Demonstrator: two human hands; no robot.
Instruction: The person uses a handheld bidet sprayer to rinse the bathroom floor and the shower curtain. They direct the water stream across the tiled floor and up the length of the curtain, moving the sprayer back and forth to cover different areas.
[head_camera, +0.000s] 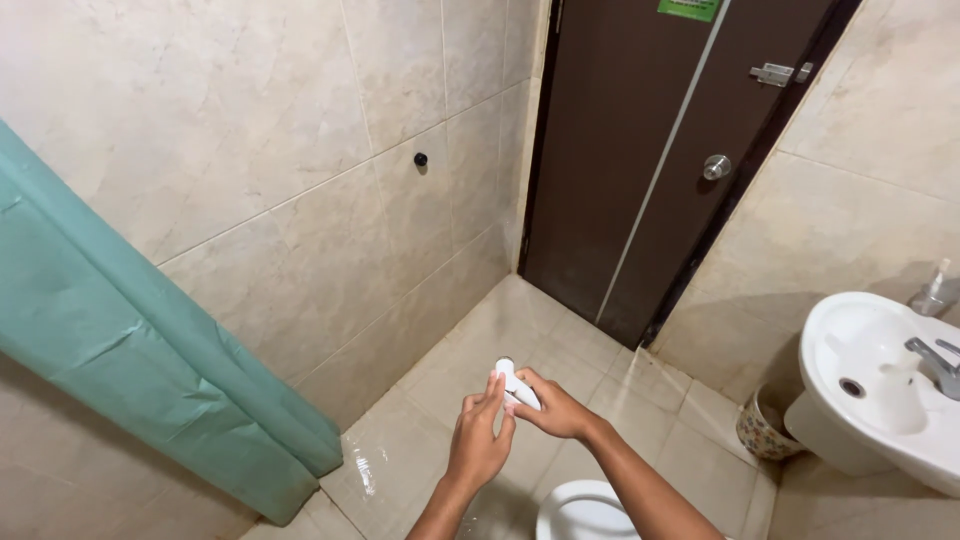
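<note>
White sprayer (513, 384) — both hands' grip

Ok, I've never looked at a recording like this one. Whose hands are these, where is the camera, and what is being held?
The single picture comes from a camera worn on a person's head, looking down into a small tiled bathroom. The left hand and right hand are that person's own; together they hold a small white object, too small to identify. Below them is a white toilet. A white sink is on the right, a green curtain on the left, and a brown door ahead.
</note>
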